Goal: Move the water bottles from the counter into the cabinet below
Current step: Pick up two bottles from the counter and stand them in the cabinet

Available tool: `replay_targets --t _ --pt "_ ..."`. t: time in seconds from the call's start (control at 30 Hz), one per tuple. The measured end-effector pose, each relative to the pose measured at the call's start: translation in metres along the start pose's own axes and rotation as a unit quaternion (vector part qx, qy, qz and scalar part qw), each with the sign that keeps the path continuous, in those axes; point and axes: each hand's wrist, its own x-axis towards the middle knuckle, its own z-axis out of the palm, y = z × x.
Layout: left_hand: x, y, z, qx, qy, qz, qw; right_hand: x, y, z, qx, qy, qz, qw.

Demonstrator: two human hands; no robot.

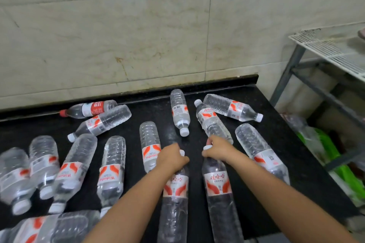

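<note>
each hand grips 1 bottle by its neck: left hand on the left bottle, right hand on the right bottle. both lie on the counter, long axes running toward the person, caps away.

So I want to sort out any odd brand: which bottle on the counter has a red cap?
The red-capped bottle lying against the wall at the back left, with a mostly red label. Every other cap in view is white.
</note>
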Motion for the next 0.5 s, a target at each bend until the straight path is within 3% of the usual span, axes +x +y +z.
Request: replay_targets --t 0.1,0.23,0.4,0.5 --pt "-0.033 0.000 -0.023 -0.037 0.034 0.015 0.999 -0.041 -0.014 -0.028 -0.063 -0.030 -0.086 0.994" --pt "-0.100 -0.003 -0.052 0.033 0.055 0.063 0.996 -0.109 -0.027 -0.047 -0.172 -0.071 -0.181 0.966" --pt "-0.196 -0.011 -0.045 0.119 0.072 0.111 0.984 -0.197 -0.005 -0.020 -0.296 -0.031 -0.297 0.907" --pt "-0.238 -0.019 -0.023 0.178 0.079 0.149 0.969 -0.235 0.021 0.005 -0.294 0.013 -0.312 0.903"
